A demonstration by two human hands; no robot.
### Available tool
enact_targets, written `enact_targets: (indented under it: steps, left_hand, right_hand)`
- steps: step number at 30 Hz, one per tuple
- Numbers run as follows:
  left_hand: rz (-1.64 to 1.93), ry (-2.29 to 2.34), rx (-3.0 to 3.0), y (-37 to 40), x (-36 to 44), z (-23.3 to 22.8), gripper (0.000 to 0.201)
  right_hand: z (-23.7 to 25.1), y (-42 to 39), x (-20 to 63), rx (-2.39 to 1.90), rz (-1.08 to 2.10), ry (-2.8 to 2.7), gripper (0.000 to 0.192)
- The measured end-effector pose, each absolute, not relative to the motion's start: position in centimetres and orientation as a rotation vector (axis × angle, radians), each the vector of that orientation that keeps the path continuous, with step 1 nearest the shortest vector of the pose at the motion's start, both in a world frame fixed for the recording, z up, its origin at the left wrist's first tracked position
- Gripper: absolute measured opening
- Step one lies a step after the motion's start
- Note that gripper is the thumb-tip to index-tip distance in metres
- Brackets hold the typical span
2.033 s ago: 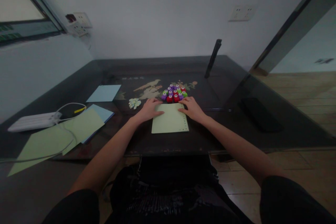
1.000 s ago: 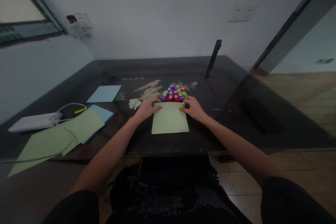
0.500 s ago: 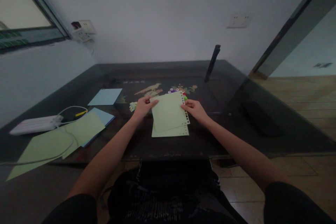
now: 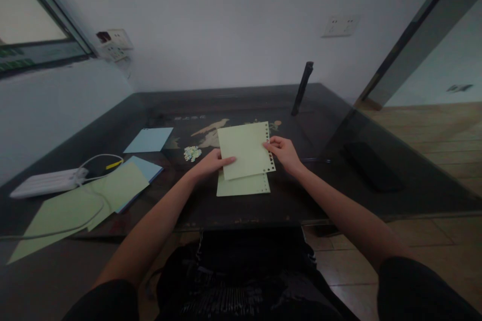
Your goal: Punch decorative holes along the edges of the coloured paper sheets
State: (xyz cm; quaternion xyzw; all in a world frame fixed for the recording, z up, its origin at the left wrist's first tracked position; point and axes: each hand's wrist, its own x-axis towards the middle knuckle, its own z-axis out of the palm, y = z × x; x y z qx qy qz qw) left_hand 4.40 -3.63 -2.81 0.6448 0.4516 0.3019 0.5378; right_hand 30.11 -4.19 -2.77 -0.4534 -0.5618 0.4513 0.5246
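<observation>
A pale green sheet of paper [image 4: 244, 149] with a row of punched holes down its right edge is held up between my two hands. My left hand [image 4: 213, 164] grips its left edge, thumb on the front and fingers behind. On the opposite side my right hand [image 4: 282, 151] pinches the punched edge between thumb and fingers. A second green sheet [image 4: 243, 186] lies on the table underneath, only its lower part showing. Left of the held sheet sits a heap of small pale pieces [image 4: 192, 153].
Light blue paper [image 4: 148, 139] lies at the left, with more green sheets [image 4: 64, 210] and blue ones nearer me. A white power strip [image 4: 48, 182] and its cable rest there. A black upright stick [image 4: 302, 89] stands at the back; a dark flat object [image 4: 371, 166] lies right.
Both hands have raised the top green sheet slightly up and to the right. More of the lower sheet shows, the small pale heap is uncovered, and the colourful round pieces behind are now hidden.
</observation>
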Motion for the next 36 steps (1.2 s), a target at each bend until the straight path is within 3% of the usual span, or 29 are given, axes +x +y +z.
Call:
enact_targets:
  steps: [12, 23, 27, 36]
  left_hand:
    - [0.641, 1.055, 1.620, -4.0, 4.7, -2.6, 0.036]
    - [0.841, 1.180, 1.557, -3.2, 4.8, -3.1, 0.033]
    - [1.078, 1.258, 1.397, -2.7, 4.7, -3.2, 0.034]
    - [1.316, 1.122, 1.165, -2.2, 4.5, -3.1, 0.031]
  right_hand:
    - [-2.5, -4.2, 30.2, -1.076, 1.039, -1.372, 0.032]
    - [-3.1, -3.0, 31.1, -1.069, 1.014, -1.358, 0.041]
    - [-3.3, -2.9, 31.2, -1.092, 0.997, -1.436, 0.040]
    - [-3.6, -1.6, 30.1, -1.263, 0.497, -1.875, 0.018]
